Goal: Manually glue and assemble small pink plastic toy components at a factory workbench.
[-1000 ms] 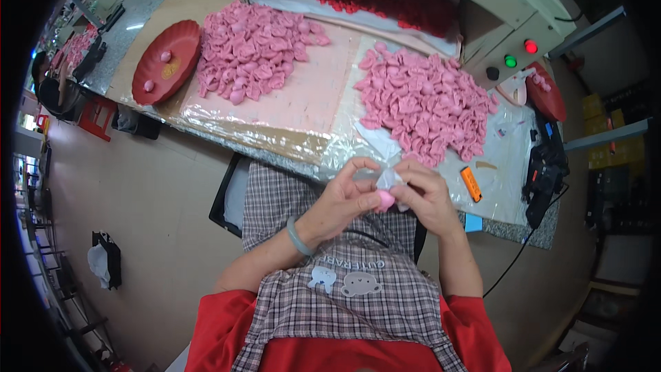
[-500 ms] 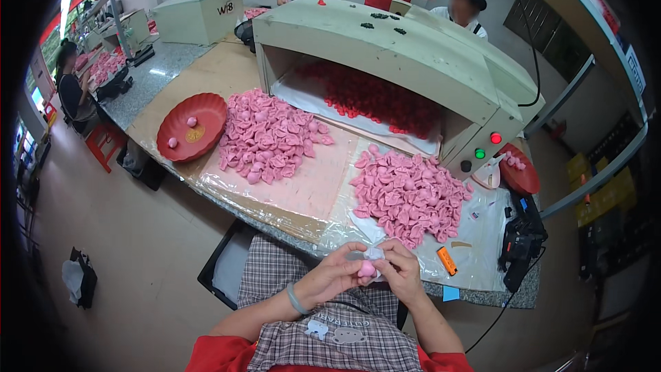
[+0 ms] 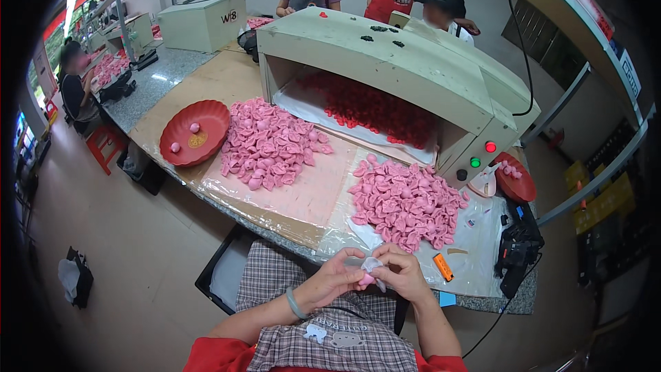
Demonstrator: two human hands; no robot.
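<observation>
Worktable [image 3: 489, 303], hands [image 3: 326, 282] together, fingers [image 3: 392, 259] pinching white-and-pink piece [image 3: 368, 278]

The speckled granite worktop [image 3: 157, 72] carried a brown cardboard sheet [image 3: 213, 86], clear plastic film [image 3: 476, 262], a scalloped red dish [image 3: 215, 117], two heaps of pink folded pieces [image 3: 406, 201] and a black corded device [image 3: 518, 249].

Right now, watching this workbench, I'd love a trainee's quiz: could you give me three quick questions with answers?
1. True or false: the left hand and right hand are both empty.
2. Which is nearest the right hand? A) red stool B) right pink pile C) left red bowl
3. How many pink balls sit in the left red bowl?

Key: 1 False; 2 B; 3 Two.
</observation>
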